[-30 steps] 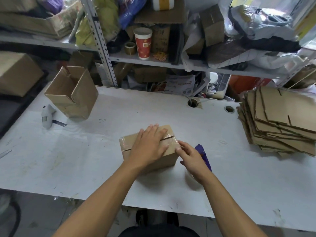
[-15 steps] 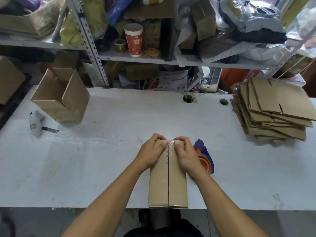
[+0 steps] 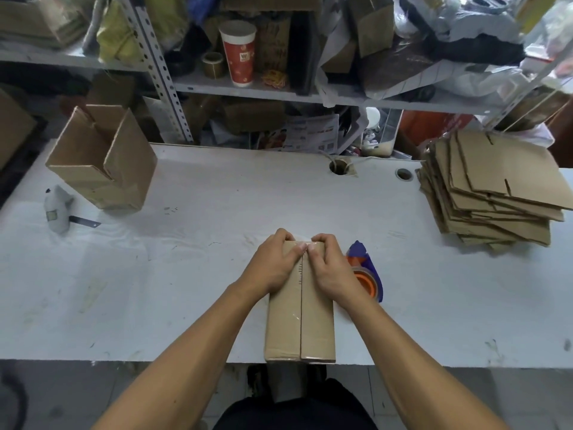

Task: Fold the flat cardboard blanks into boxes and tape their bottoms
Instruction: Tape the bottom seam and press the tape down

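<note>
— Fingers on both hands are curling over the far end of the box (image 3: 300, 324), aren't they?

— Yes. The left hand (image 3: 273, 264) and the right hand (image 3: 331, 268) are gripping that far edge, thumbs meeting at the centre seam, pressing down where clear tape is running along it.

— Where is the box sitting?

— It is lying on the white table (image 3: 192, 243), flaps closed and facing up, its near end reaching the table's front edge.

— And the tape?

— The tape dispenser (image 3: 366, 274), blue with an orange roll, is lying just beside the right hand, partly hidden by it.

— What else is showing?

— A stack of flat blanks (image 3: 493, 193) is resting at the right side of the table. An open folded box (image 3: 102, 162) is standing at the far left, with a small grey tool (image 3: 57, 209) lying near it. A red paper cup (image 3: 238, 52) is standing on the shelf behind.
</note>
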